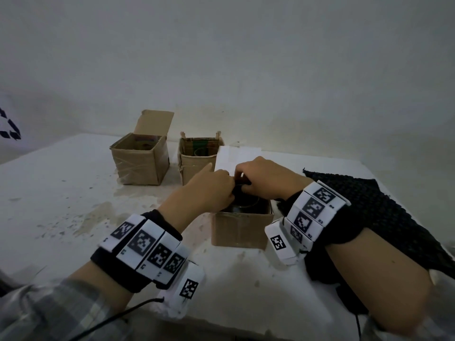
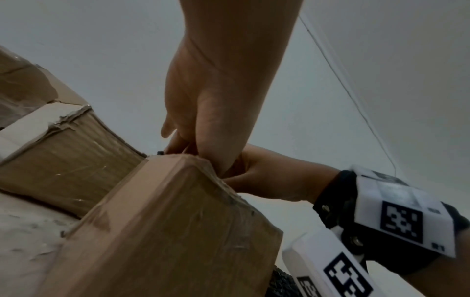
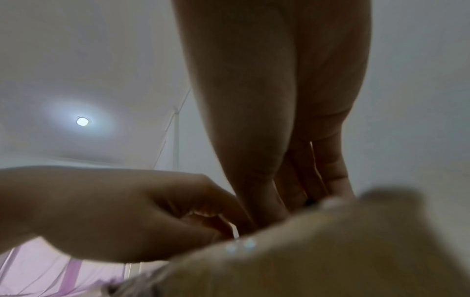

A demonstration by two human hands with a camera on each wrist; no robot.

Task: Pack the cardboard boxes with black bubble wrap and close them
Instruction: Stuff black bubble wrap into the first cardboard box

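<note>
A small cardboard box [image 1: 242, 230] stands open in front of me, its white-lined flap [image 1: 236, 156] raised behind. Black bubble wrap [image 1: 242, 203] fills its top, with a glassy rim showing in it. Both hands meet over the opening. My left hand [image 1: 227, 185] pinches the wrap with curled fingers while its index finger sticks out forward. My right hand [image 1: 242, 179] curls onto the same wrap from the right. In the left wrist view the left hand [image 2: 193, 144] reaches down behind the box [image 2: 165, 231] corner, with the right hand [image 2: 244, 172] beside it. The fingertips are hidden inside.
Two more open cardboard boxes [image 1: 140, 163] [image 1: 199, 158] stand at the back of the white table [image 1: 61, 193], near the wall. A loose sheet of black bubble wrap [image 1: 369, 207] lies on the right, under my right forearm. A cable hangs off my left wrist.
</note>
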